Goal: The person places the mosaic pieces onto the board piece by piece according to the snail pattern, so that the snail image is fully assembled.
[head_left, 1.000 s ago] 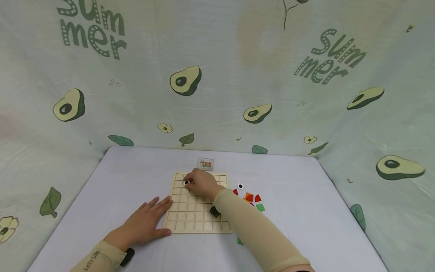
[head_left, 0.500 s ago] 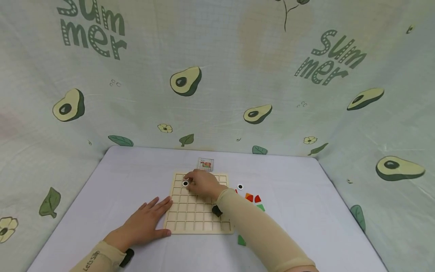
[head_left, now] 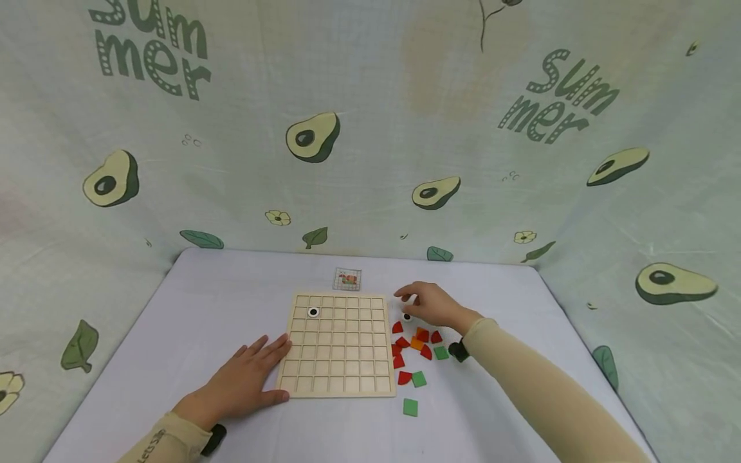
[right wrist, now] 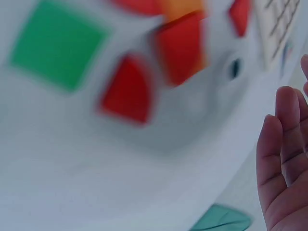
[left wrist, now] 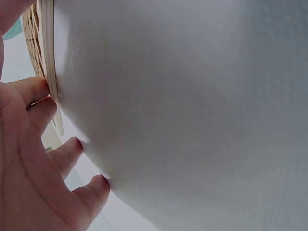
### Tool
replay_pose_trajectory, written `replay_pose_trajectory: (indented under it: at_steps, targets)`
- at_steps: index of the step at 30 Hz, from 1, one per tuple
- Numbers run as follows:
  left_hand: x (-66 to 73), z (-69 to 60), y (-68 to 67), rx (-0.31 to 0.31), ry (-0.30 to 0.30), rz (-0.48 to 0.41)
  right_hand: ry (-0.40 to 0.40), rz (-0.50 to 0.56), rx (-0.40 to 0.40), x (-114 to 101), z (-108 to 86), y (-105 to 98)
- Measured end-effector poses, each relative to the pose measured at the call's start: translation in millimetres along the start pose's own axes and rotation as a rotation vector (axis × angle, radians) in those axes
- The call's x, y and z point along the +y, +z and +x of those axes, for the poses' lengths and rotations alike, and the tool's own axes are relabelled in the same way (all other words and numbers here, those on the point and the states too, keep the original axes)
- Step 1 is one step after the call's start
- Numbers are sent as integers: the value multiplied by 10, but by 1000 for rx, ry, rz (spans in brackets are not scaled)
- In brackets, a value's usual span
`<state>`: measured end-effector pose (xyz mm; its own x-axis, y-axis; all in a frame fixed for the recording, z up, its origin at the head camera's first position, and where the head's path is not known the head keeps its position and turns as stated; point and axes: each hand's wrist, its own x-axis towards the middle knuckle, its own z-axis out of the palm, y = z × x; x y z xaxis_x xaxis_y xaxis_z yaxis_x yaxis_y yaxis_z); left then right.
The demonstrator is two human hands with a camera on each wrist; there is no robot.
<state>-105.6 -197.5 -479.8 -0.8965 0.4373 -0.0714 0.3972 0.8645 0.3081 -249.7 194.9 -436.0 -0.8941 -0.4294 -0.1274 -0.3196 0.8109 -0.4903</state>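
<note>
A pale wooden board (head_left: pixel 338 354) with a grid of square cells lies on the table. One white piece with a black dot (head_left: pixel 313 312) sits in a cell near its upper left corner. My left hand (head_left: pixel 234 379) lies spread at the board's left side, its fingertips touching the edge; the left wrist view shows the fingers (left wrist: pixel 41 89) against the board's rim. Right of the board, my right hand (head_left: pixel 433 305) hovers with loosely bent fingers, holding nothing visible. Just below it is a second white piece with a black dot (head_left: pixel 407 317), partly covered by the hand.
Several red quarter-round pieces (head_left: pixel 436 337), orange pieces (head_left: pixel 416 344) and green squares (head_left: pixel 410 407) lie scattered along the board's right side. A small picture card (head_left: pixel 347 279) lies behind the board. A printed cloth (head_left: pixel 370 128) hangs behind the white table.
My right hand has let go of the white dotted piece, which now lies in a board cell, and has moved right to the loose pieces. The left hand stays in place.
</note>
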Motion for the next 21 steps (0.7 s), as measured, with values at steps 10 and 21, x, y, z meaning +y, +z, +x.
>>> replay_pose_trajectory:
  at_steps: [10, 21]
  targets:
    - [-6, 1, 16, -3, -4, 7, 102, 124, 5, 431, -193, 160]
    - [18, -13, -14, 8, 13, 2, 69, 78, 23, 402, -151, 262]
